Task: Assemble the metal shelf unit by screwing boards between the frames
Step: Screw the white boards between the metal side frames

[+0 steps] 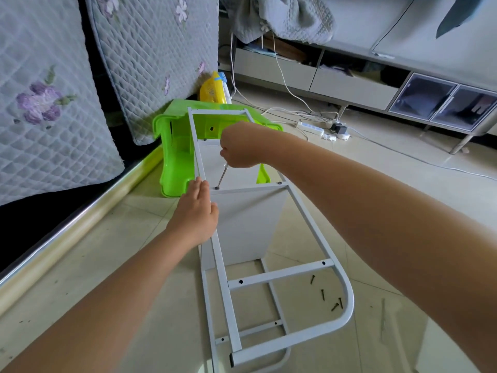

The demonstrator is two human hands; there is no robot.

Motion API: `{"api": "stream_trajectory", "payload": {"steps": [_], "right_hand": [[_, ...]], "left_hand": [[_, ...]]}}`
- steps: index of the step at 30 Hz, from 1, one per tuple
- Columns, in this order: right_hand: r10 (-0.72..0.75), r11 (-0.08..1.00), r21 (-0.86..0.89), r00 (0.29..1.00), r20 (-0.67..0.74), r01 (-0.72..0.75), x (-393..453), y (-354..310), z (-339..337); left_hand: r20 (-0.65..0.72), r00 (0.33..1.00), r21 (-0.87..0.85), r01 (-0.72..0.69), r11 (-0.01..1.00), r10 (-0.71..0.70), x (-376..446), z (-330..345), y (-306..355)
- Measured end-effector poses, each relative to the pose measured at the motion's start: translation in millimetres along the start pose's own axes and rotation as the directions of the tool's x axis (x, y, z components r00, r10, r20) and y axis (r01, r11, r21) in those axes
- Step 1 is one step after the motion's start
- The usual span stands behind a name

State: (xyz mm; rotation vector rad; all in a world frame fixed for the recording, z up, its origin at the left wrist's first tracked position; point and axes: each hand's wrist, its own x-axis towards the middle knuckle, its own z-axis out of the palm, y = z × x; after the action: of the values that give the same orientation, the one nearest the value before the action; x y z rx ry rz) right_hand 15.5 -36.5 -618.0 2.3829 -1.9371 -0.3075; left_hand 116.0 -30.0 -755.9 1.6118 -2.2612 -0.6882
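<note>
A white metal frame (309, 222) lies flat on top, held above a second frame (271, 289) near the floor by upright white boards (247, 224). My right hand (242, 146) grips a screwdriver (222, 176) whose tip sits on a screw (216, 188) in the crossbar over a board's edge. Another screw head (279, 182) shows at the right end of that bar. My left hand (195, 211) rests on the frame's left rail, fingers stretched along it. Several dark loose screws (326, 296) lie on the tile floor inside the frame's curved end.
A green plastic stool (174, 146) lies tipped behind the frame, beside a yellow basket (212, 90). Quilted cushions (48, 103) lean at the left over a bed edge. A power strip (310, 128) with cables and a low cabinet (376, 84) stand at the back right.
</note>
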Motion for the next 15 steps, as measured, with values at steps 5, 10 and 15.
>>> {"api": "stream_trajectory", "payload": {"steps": [5, 10, 15], "right_hand": [[0.222, 0.908, 0.304, 0.946, 0.239, -0.289, 5, 3, -8], [0.318, 0.71, 0.534, 0.886, 0.337, -0.459, -7, 23, 12], [0.46, 0.558, 0.709, 0.872, 0.169, -0.432, -31, 61, 41]], "left_hand": [[0.024, 1.0, 0.04, -0.01, 0.999, 0.009, -5, -1, -1], [0.07, 0.998, 0.072, -0.004, 0.997, -0.001, -10, -7, 3], [-0.058, 0.993, 0.268, -0.083, 0.96, 0.102, -8, -3, 5]]}}
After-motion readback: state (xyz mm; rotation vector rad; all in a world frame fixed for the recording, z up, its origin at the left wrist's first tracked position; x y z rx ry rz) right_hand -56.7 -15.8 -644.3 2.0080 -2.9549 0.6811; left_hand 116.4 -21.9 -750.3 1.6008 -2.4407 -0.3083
